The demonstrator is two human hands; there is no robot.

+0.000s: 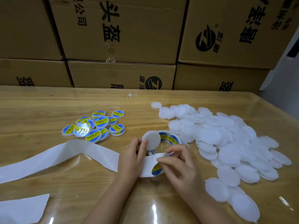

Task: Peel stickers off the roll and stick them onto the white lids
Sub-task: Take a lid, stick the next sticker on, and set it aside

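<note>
My left hand holds a bare white lid upright between thumb and fingers, and also rests on the white backing strip. My right hand pinches at a blue and yellow sticker on the strip just below the lid. The sticker roll lies behind both hands with more blue and yellow stickers showing on it.
A large pile of bare white lids covers the table's right side. A cluster of stickered lids lies at the centre left. Emptied backing strip trails to the left edge. Stacked cardboard boxes wall the far side of the wooden table.
</note>
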